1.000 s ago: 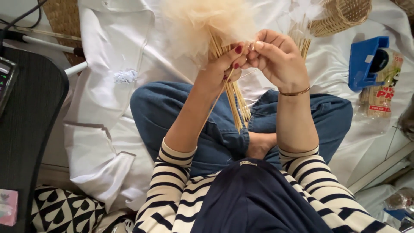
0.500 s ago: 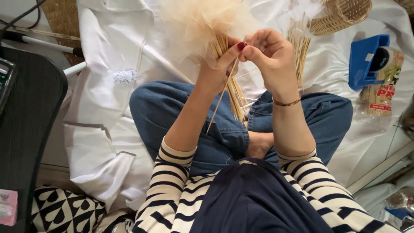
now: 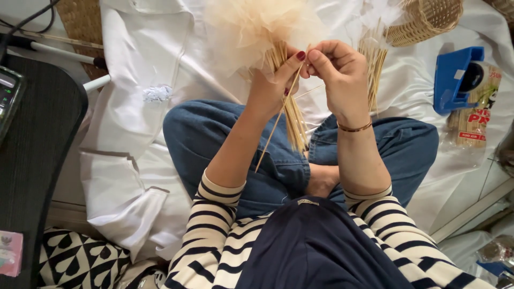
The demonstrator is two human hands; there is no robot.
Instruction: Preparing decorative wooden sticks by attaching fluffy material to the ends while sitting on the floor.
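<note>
My left hand (image 3: 270, 85) grips a bundle of thin wooden sticks (image 3: 293, 120) topped with fluffy cream tulle puffs (image 3: 251, 27), held above my crossed legs in blue jeans. My right hand (image 3: 334, 72) pinches the top of a single stick (image 3: 273, 131) that slants down and to the left, away from the bundle. The two hands touch at the fingertips. A thin thread runs between the hands and the bundle.
A white cloth (image 3: 144, 64) covers the floor. More sticks with white puffs (image 3: 372, 59) lie beyond my right hand, by a wicker basket (image 3: 425, 21). A blue tape dispenser (image 3: 455, 80) and a skewer packet (image 3: 474, 115) lie right. A dark chair (image 3: 37, 160) stands left.
One stick has come apart from the bundle and now slants out to the lower left, held at its top by my right hand. Both hands stay at the same place.
</note>
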